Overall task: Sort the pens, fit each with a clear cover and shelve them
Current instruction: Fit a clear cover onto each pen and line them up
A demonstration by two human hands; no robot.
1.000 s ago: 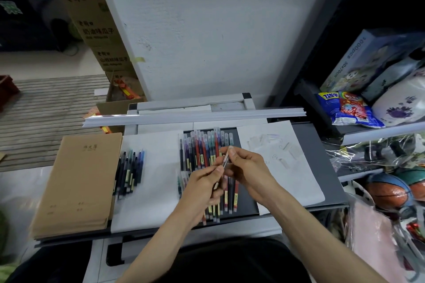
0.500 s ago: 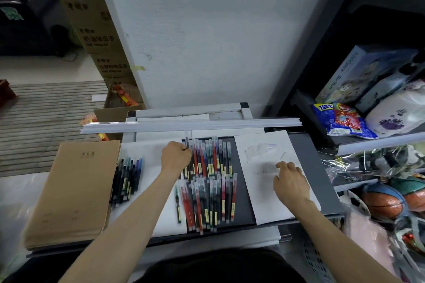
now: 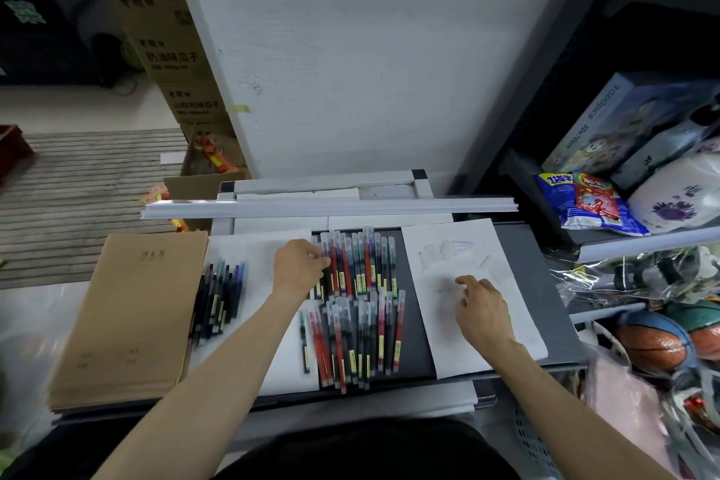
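Two rows of capped pens, red, blue, green and black, lie on a dark tray [image 3: 419, 323]: an upper row [image 3: 360, 265] and a lower row [image 3: 352, 339]. My left hand [image 3: 300, 269] is at the left end of the upper row, its fingertips pinching the top of a pen [image 3: 324, 250] there. My right hand [image 3: 483, 310] hovers over a white sheet [image 3: 518, 323], fingers loosely bent and holding nothing, just below a scatter of small clear covers [image 3: 448, 251]. A separate bunch of dark blue and black pens [image 3: 218, 298] lies on a white sheet to the left.
A stack of brown paper notebooks [image 3: 128, 316] sits at the left. Long white strips [image 3: 327, 207] lie across the back of the table. Shelves on the right hold a puzzle box [image 3: 623, 121], snack bags [image 3: 584, 203] and basketballs [image 3: 654, 347]. Cardboard boxes [image 3: 171, 51] stand behind.
A second ago both hands held one pen together over the tray. They have parted: the left hand went to the upper row's left end, the right to the sheet with the covers.
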